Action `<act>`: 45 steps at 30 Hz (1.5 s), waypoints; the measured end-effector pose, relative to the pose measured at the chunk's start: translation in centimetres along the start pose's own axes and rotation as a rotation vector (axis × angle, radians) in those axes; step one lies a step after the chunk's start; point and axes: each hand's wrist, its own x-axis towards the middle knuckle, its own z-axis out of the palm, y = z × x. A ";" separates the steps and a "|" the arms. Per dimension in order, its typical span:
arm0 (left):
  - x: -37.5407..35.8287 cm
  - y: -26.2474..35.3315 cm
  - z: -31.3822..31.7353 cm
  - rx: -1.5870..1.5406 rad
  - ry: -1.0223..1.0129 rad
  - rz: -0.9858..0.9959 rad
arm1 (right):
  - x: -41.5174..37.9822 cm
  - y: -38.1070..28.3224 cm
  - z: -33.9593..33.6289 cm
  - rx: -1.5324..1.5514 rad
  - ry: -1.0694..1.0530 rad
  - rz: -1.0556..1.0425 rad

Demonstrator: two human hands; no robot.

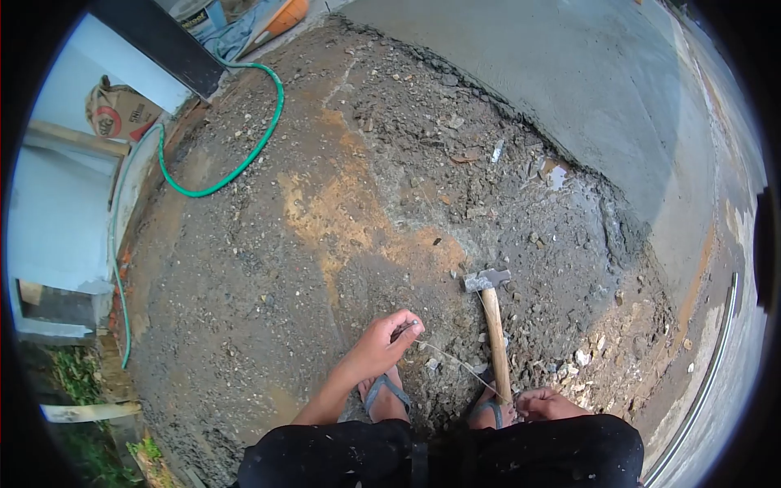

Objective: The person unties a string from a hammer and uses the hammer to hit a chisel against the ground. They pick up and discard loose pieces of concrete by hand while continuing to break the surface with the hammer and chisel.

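My left hand (389, 340) is closed above the left foot, its fingers curled round a small thing, perhaps a nail, with a pale string (455, 360) coming from it. The string runs down to the right, to my right hand (547, 403), which pinches near its other end beside the hammer's handle end. The hammer (495, 337) has a grey metal head and a wooden handle; it stands or leans between the hands, head away from me, its handle end by the right foot. What exactly the right fingers hold is too small to tell.
Rough, stony soil (244, 268) lies ahead. Wet-looking smooth concrete (569, 73) spreads at the upper right. A green hose (272, 122) curves at the upper left, near a dark post (163, 41), a paper sack (120, 110) and an orange container (281, 20). Metal bar (704, 378) lies right.
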 end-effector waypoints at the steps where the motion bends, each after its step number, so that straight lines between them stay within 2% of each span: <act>1: 0.4 -0.2 0.9 0.052 -0.068 0.003 | -0.1 2.1 -0.7 -0.011 -0.006 0.010; 2: 0.8 -0.6 1.9 0.047 -0.058 -0.001 | -0.1 4.5 -2.0 -0.047 0.038 0.043; 4: 1.4 -1.7 4.0 0.049 -0.192 0.055 | -1.5 7.5 -5.0 -0.079 0.085 0.074; 5: 1.7 -2.3 4.9 0.089 -0.223 0.153 | -2.6 8.6 -6.5 -0.218 0.046 0.009; 6: 1.7 -2.1 5.8 0.090 -0.240 0.155 | -3.5 9.7 -7.0 -0.347 0.011 -0.058; 7: 1.9 -1.8 6.8 0.127 -0.297 0.128 | -5.2 8.3 -5.8 -0.734 0.051 -0.304; 8: 2.3 -1.5 7.6 0.163 -0.352 0.103 | -6.2 7.8 -5.1 -0.877 0.092 -0.358; 9: 2.7 -1.2 8.4 0.164 -0.367 0.110 | -6.7 8.2 -4.3 -0.879 0.124 -0.300; 12: 4.0 -0.3 10.0 0.478 -0.383 0.558 | -6.6 10.9 -3.4 -0.684 0.201 -0.045; 13: 4.3 0.0 10.6 0.439 -0.350 0.683 | -6.3 12.2 -3.3 -0.617 0.227 0.020; 14: 4.5 -0.1 11.5 0.440 -0.350 0.684 | -6.2 13.7 -3.2 -0.555 0.254 0.079; 16: 4.4 -1.7 13.9 0.696 -0.537 0.481 | -6.1 16.7 -3.3 -0.422 0.327 0.198; 18: 3.3 -2.4 15.1 0.693 -0.578 0.509 | -6.0 20.4 -4.6 -0.257 0.480 0.347; 19: 2.6 -2.3 15.3 0.584 -0.674 0.494 | -6.0 22.5 -5.6 -0.114 0.623 0.443; 20: 2.0 -1.8 15.3 0.471 -0.770 0.477 | -6.0 23.4 -6.5 0.042 0.742 0.419; 21: 1.7 -1.4 15.0 0.406 -0.815 0.458 | -11.0 14.8 -4.5 0.338 0.549 -0.040; 22: 1.4 -1.0 14.4 0.401 -0.826 0.458 | -10.5 13.3 -5.1 0.418 0.637 -0.205; 23: 1.3 -0.4 13.5 0.359 -0.924 0.446 | -9.5 12.6 -5.8 0.496 0.721 -0.375; 24: 1.2 0.4 12.5 0.322 -1.017 0.434 | -8.0 11.1 -6.8 0.215 0.888 -0.422; 26: 0.7 2.5 10.9 0.289 -1.066 0.384 | -4.1 7.1 -8.3 -0.244 1.004 -0.573; 27: 0.5 3.3 10.3 0.160 -1.145 0.362 | -2.9 3.4 -7.1 -0.355 0.955 -0.542; 28: 0.2 3.8 9.8 0.030 -1.221 0.337 | -1.2 -0.5 -5.5 -0.836 0.940 -0.749; 31: -0.6 4.6 8.9 -0.013 -1.231 0.288 | 5.6 -9.0 -0.4 -1.136 0.734 -0.957; 34: -1.7 4.5 8.3 -0.096 -1.218 0.306 | 12.5 -15.3 4.3 -1.268 0.498 -1.382; 35: -2.0 4.4 8.1 -0.132 -1.206 0.330 | 14.3 -16.8 4.9 -1.269 0.490 -1.388; 37: -2.7 5.7 6.7 -0.129 -1.182 0.306 | 17.2 -19.2 5.6 -1.575 0.290 -1.588; 38: -3.1 6.0 5.9 -0.131 -1.164 0.283 | 18.0 -19.8 5.6 -1.571 0.284 -1.596; 40: -3.7 5.5 3.8 -0.125 -1.133 0.284 | 19.1 -20.2 5.2 -1.732 0.173 -1.430; 41: -4.1 5.7 2.1 -0.088 -1.078 0.228 | 19.3 -20.0 4.7 -1.615 0.128 -1.474; 42: -4.5 6.0 0.4 -0.052 -1.024 0.173 | 19.0 -19.8 4.0 -1.621 0.111 -1.468; 44: -5.5 5.9 -2.7 -0.098 -0.799 0.205 | 17.7 -19.1 2.2 -1.588 0.237 -1.327; 45: -5.6 5.6 -4.1 -0.128 -0.692 0.214 | 17.2 -18.7 1.0 -1.591 0.233 -1.317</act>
